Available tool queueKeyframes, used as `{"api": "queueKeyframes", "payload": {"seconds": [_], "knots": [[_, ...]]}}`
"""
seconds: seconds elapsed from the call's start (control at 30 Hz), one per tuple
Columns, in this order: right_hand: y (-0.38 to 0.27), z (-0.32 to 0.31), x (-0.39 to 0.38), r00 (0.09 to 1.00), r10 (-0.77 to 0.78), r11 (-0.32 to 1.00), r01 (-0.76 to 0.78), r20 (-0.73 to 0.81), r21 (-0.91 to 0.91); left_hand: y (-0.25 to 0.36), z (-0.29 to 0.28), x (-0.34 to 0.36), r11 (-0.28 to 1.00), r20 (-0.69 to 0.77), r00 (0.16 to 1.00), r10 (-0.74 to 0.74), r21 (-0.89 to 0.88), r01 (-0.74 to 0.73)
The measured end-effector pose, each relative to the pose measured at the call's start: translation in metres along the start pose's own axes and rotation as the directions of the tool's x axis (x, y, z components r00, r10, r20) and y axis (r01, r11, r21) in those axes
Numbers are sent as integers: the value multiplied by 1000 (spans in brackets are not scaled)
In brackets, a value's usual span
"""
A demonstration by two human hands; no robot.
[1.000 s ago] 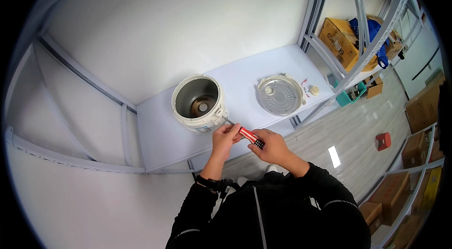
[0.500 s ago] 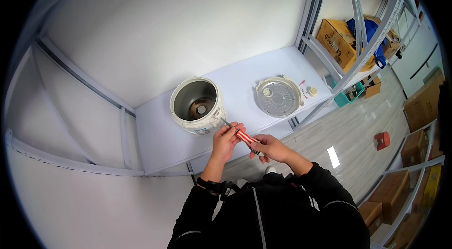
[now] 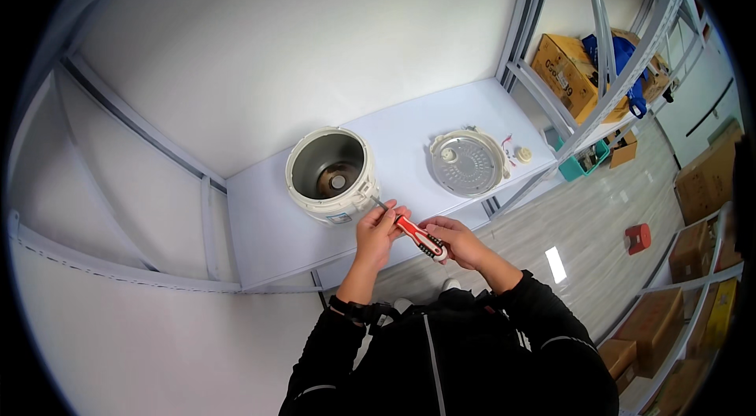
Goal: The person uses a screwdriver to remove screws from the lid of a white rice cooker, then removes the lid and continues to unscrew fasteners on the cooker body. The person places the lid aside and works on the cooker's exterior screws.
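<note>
A red, white and black screwdriver [image 3: 417,236] is between my two hands, its shaft pointing to the upper left. My left hand [image 3: 376,235] pinches it where the shaft meets the handle. My right hand [image 3: 457,241] is closed at the handle's rear end, with some fingers hidden behind it. The shaft's tip is at the lower right side of a white rice cooker body [image 3: 296,186]; whether it touches cannot be told. That cooker stands upright without a lid, its grey inside showing a brownish bottom with a round metal centre.
Right of the cooker, a round lid part [image 3: 468,164] with a metal plate lies on the white shelf [image 3: 402,133]. Beside it are a small cream round piece [image 3: 523,154] and red bits. Metal uprights frame the shelf; cartons [image 3: 568,73] and a teal bin [image 3: 584,160] stand farther right.
The screwdriver handle has turned, so its red and black side now shows. My right hand has shifted its fingers on the handle; my left hand and the cooker stay nearly in place.
</note>
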State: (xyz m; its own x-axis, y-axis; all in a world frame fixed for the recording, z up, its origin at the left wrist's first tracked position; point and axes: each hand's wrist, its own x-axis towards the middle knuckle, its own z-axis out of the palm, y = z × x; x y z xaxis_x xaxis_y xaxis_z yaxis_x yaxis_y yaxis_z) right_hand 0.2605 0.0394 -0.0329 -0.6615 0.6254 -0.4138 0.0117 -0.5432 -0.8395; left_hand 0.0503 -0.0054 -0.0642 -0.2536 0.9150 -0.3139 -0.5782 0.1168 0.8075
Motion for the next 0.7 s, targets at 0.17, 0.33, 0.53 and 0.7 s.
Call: {"api": "queueKeyframes", "payload": {"seconds": [0.17,0.33,0.53,0.7], "knots": [[-4,0,-4,980,135,990,-130,147,-46,-1,1,1,995,33,999,-20,-100,23],[-9,28,-21,929,-370,557,212,-11,-803,5,-1,1,996,-34,997,-74,52,76],[6,21,-14,819,-573,540,411,36,-735,-2,-12,10,996,50,997,-62,70,58],[-6,7,-7,1000,-31,983,29,-6,-179,4,8,-3,991,31,998,-56,-117,59]]}}
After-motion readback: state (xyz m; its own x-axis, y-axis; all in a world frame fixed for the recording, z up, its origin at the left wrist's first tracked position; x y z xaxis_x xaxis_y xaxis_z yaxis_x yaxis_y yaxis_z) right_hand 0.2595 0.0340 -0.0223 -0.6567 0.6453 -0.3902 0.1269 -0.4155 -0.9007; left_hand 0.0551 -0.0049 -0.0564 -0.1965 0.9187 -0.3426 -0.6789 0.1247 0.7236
